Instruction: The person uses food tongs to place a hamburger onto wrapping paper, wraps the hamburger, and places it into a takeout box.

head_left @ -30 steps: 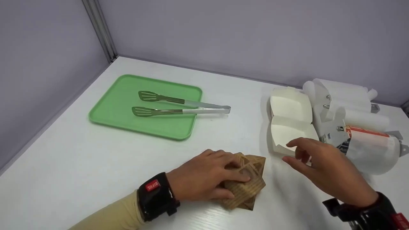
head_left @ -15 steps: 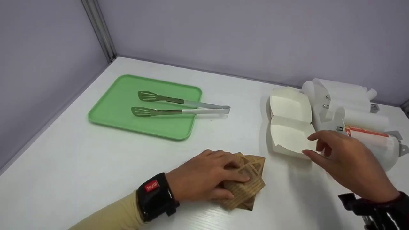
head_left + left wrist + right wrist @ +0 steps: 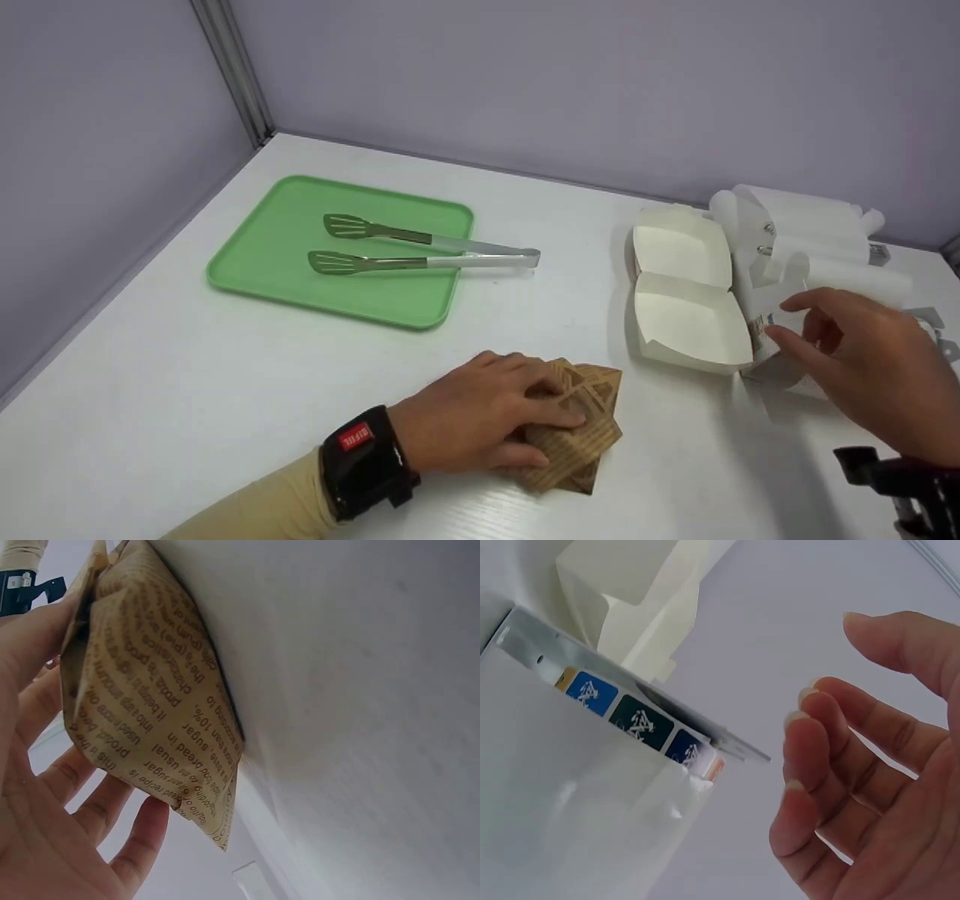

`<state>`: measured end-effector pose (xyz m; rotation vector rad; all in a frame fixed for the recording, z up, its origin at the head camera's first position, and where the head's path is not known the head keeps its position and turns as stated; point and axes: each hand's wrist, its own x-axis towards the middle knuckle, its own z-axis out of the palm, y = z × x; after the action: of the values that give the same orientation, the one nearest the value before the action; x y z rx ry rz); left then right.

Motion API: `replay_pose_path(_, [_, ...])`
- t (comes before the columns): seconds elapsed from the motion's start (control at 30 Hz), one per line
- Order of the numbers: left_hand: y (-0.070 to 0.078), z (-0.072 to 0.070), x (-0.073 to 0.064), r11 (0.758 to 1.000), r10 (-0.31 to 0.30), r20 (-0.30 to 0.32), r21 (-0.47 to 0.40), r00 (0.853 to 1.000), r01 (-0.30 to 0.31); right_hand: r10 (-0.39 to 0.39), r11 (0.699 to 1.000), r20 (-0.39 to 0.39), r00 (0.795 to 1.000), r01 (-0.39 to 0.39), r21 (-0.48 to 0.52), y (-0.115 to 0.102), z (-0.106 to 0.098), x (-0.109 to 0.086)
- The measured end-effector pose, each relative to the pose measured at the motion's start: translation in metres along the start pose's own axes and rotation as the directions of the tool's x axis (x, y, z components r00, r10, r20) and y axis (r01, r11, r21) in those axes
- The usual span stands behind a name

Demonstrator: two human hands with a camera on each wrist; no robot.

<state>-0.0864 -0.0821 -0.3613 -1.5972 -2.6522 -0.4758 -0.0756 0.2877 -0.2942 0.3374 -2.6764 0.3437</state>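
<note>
A folded packet of brown newsprint-patterned wrapping paper (image 3: 581, 450) lies on the table, its contents hidden. My left hand (image 3: 487, 412) holds it from the left, fingers over the top and thumb at the near side. In the left wrist view the printed wrapping paper (image 3: 150, 690) bulges within the curve of the fingers. My right hand (image 3: 870, 360) hovers in front of the roll dispenser (image 3: 772, 322) with loosely bent fingers and nothing between them. The right wrist view has the right hand (image 3: 877, 772) apart from a white roll (image 3: 592, 772) with coloured labels beside it.
An opened white clamshell food box (image 3: 690, 322) stands left of the dispenser. Metal slotted tongs (image 3: 480, 261) lie across a green tray (image 3: 262, 259) at the back left, handles past its edge. Walls (image 3: 525, 90) border the white table (image 3: 225, 390).
My right hand has moved to the right, away from the front of the food box to the dispenser's rolls. My left hand and the paper packet have stayed put.
</note>
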Motion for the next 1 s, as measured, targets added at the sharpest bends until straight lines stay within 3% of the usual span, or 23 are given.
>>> replay_pose_path(0.1, [0.000,0.000,0.000,1.000,0.002,0.001,0.000,1.000,-0.002,0.012,1.000,-0.032,0.999,-0.012,0.008,0.006,-0.002,0.001])
replay_pose_path(0.23, [0.000,0.000,0.000,1.000,0.006,0.000,0.003,1.000,-0.006,0.101,0.995,-0.034,0.994,-0.100,0.006,0.012,-0.005,0.001])
replay_pose_path(0.33, [0.000,0.000,0.000,1.000,0.006,-0.001,0.000,1.000,-0.006,0.195,0.980,-0.035,0.980,-0.196,-0.025,0.015,-0.006,0.002])
replay_pose_path(0.47, [-0.001,0.000,0.000,1.000,0.005,0.004,-0.003,1.000,-0.005,0.253,0.964,-0.089,0.963,-0.259,-0.065,0.021,-0.003,0.002])
replay_pose_path(0.6, [-0.001,0.001,0.000,1.000,-0.001,0.011,-0.003,1.000,0.001,0.226,0.965,-0.161,0.961,-0.243,-0.097,0.030,0.003,0.001])
replay_pose_path(0.73, [-0.001,0.002,0.000,1.000,-0.004,0.009,-0.004,1.000,0.004,0.141,0.983,-0.221,0.965,-0.164,-0.087,0.040,0.013,-0.001])
replay_pose_path(0.87, [-0.001,0.003,0.001,1.000,0.003,0.004,-0.005,1.000,-0.003,0.133,0.986,-0.215,0.968,-0.152,-0.074,0.049,0.018,-0.003])
replay_pose_path(1.0, [-0.001,0.003,0.002,1.000,0.007,0.001,-0.004,1.000,-0.007,0.181,0.978,-0.133,0.974,-0.192,-0.076,0.053,0.016,-0.004])
